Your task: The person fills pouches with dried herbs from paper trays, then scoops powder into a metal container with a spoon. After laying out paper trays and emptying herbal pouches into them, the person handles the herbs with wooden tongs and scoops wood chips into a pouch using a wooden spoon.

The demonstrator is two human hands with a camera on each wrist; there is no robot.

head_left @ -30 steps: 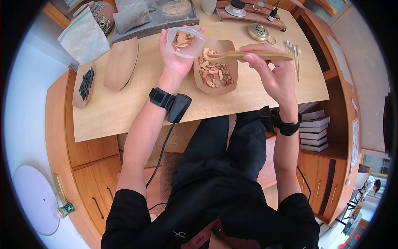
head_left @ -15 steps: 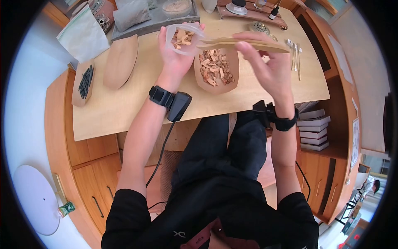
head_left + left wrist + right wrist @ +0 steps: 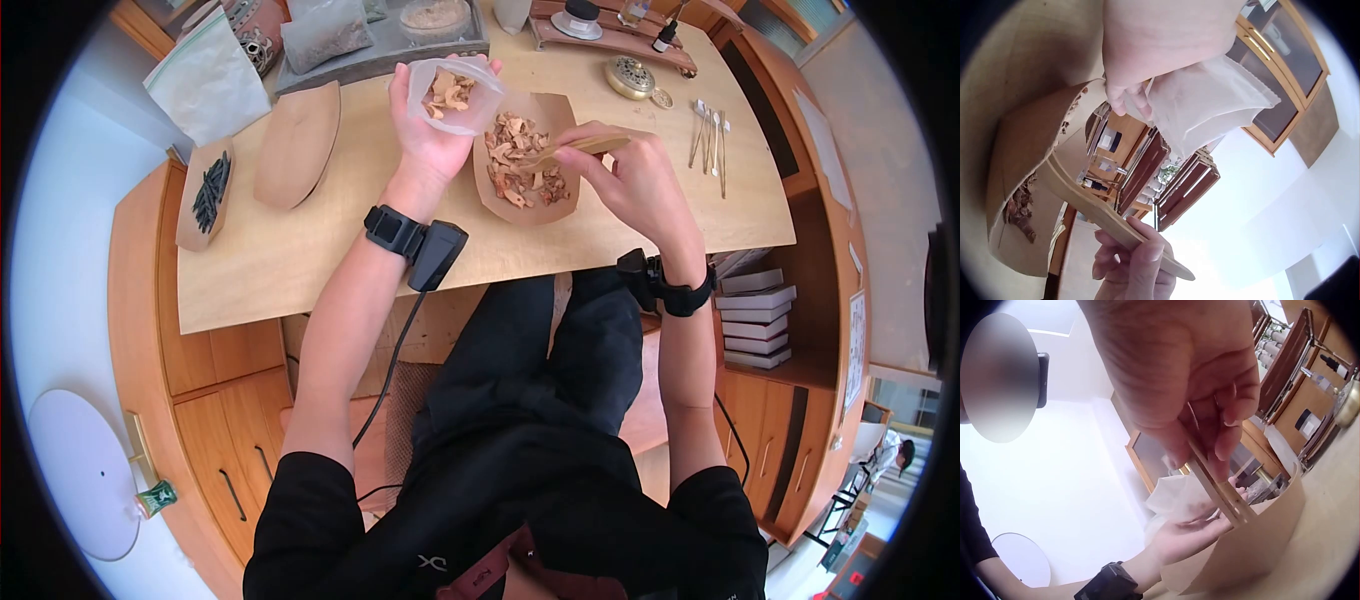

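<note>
In the head view my left hand (image 3: pixel 436 140) holds a translucent bag (image 3: pixel 478 104) from below, its mouth spread and pale wood chips (image 3: pixel 452 92) inside. Just to its right a brown paper tray (image 3: pixel 530 213) carries more chips (image 3: pixel 520 150). My right hand (image 3: pixel 640 185) pinches wooden tongs (image 3: pixel 585 147), whose tips reach down among the chips in the tray. The right wrist view shows the two arms of the tongs (image 3: pixel 1213 487) close together, their ends hidden behind the tray's wall (image 3: pixel 1260 550). Whether a chip is between the tips I cannot tell.
To the left lie a tray of dark sticks (image 3: pixel 209 192), an overturned-looking brown tray (image 3: pixel 297 150) and a white pouch (image 3: pixel 210 85). A grey tray (image 3: pixel 385 66) with bags and a bowl stands behind. At the right are a brass burner (image 3: pixel 629 77) and thin tools (image 3: pixel 712 140).
The tongs went up from the tray to the bag's mouth, then came back down into the tray's chips. The left hand kept its hold on the bag and barely shifted.
</note>
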